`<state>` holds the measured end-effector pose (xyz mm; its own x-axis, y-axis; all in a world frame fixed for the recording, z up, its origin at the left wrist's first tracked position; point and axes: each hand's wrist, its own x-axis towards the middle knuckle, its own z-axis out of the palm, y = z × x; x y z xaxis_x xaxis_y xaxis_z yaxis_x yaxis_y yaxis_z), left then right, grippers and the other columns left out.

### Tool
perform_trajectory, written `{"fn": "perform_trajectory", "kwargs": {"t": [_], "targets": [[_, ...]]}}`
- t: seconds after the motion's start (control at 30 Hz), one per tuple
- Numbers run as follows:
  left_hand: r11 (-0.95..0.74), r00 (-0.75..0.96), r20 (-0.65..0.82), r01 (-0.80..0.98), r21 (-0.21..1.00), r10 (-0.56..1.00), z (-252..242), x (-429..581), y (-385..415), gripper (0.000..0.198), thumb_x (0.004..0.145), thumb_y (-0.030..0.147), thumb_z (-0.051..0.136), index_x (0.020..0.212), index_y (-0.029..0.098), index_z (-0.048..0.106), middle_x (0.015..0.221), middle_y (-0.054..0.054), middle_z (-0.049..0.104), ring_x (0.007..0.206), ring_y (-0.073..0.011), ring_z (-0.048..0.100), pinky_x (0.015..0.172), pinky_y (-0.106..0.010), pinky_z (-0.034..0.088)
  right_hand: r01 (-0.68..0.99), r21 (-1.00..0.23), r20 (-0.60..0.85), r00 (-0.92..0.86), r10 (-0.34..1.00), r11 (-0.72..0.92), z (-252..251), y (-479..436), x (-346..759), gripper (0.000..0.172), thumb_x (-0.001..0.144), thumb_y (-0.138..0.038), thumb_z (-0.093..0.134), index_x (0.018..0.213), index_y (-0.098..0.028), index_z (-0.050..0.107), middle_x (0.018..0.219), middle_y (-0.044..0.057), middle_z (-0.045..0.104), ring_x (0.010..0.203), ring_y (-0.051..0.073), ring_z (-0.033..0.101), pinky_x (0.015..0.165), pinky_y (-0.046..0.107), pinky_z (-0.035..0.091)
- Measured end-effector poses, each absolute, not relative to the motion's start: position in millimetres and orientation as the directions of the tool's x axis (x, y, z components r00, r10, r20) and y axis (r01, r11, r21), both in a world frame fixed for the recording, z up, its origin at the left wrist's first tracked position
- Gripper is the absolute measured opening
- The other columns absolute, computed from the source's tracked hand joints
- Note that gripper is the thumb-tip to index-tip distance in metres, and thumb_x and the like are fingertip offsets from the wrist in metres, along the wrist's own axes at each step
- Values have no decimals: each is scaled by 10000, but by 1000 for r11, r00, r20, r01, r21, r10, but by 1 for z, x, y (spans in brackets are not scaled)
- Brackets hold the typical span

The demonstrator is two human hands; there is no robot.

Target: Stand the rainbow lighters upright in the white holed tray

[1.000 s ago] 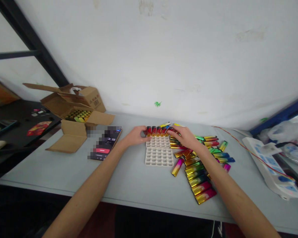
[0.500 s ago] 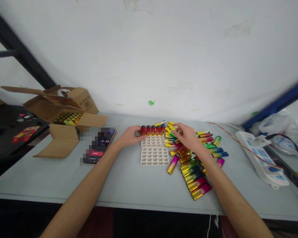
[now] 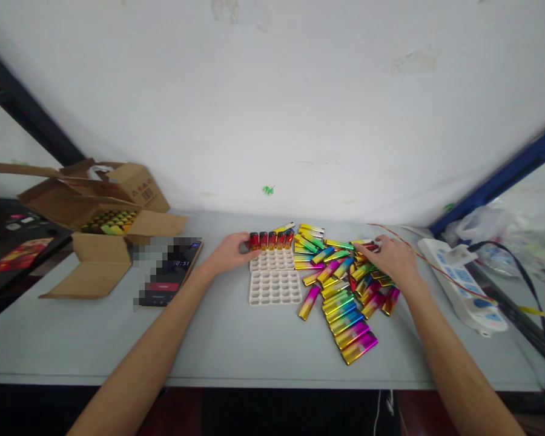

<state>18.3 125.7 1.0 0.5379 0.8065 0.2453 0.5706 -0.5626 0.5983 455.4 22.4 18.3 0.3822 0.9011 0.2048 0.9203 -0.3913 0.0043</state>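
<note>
A row of several red lighters with dark tops stands upright in the back of a white tray with rows of pockets. At the left end of that row is my left hand, closed, its thumb across the front of the end lighter and its other fingers partly hidden behind. My right hand is over the right side of a pile of shiny multicoloured lighters. Between its thumb and fingers is a red lighter, partly covered by the hand.
An open cardboard box holding more lighters sits at the left. A phone showing a timer lies between box and tray. On the right are a white power strip, a thin red-yellow cable and plastic bags. A wall rises behind the table.
My right hand has moved right, from beside the tray to the far side of the pile, uncovering lighters in the middle. My left hand stays at the row's left end. The view has shifted slightly.
</note>
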Motion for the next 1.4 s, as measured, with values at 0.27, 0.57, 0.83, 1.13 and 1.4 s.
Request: {"fn": "perform_trajectory", "kwargs": {"t": [0.27, 0.57, 0.83, 1.13, 1.4], "targets": [[-565, 538, 244, 580, 587, 807, -1, 17, 127, 370, 844, 516, 655, 904, 159, 734, 837, -46, 724, 733, -204, 590, 698, -313, 452, 945, -94, 174, 327, 929, -315, 6, 33, 469, 644, 922, -737, 518, 1046, -162, 780, 1005, 184, 783, 1008, 368, 722, 817, 439, 511], [-566, 539, 246, 575, 591, 806, 0, 17, 127, 340, 847, 501, 668, 874, 166, 716, 822, -41, 710, 749, -210, 603, 705, -309, 457, 878, -439, -52, 189, 981, -192, 16, 50, 498, 447, 792, -633, 739, 843, -190, 750, 867, 101, 794, 785, 255, 730, 695, 352, 529], [-576, 550, 253, 559, 596, 796, 2, 17, 125, 351, 834, 517, 673, 811, 167, 687, 777, -27, 664, 725, -195, 573, 689, -292, 440, 878, -478, 57, 19, 998, 11, 38, 54, 507, 576, 775, -748, 691, 877, -184, 751, 765, 63, 749, 714, 225, 674, 676, 335, 500], [-572, 567, 240, 529, 627, 788, 4, 16, 125, 282, 811, 446, 652, 823, 168, 698, 814, -34, 674, 771, -213, 598, 727, -311, 460, 354, -917, 230, 91, 969, 184, 75, 35, 399, 410, 803, -588, 809, 976, -219, 764, 812, 19, 693, 698, 151, 573, 628, 280, 466], [-577, 570, 246, 523, 628, 784, 5, 16, 123, 231, 806, 408, 630, 800, 181, 675, 798, -30, 669, 757, -207, 581, 723, -308, 461, -181, -978, 128, -142, 982, 101, 69, 40, 296, 367, 903, -607, 707, 1017, -271, 612, 954, 33, 710, 859, 205, 698, 801, 378, 587]]}}
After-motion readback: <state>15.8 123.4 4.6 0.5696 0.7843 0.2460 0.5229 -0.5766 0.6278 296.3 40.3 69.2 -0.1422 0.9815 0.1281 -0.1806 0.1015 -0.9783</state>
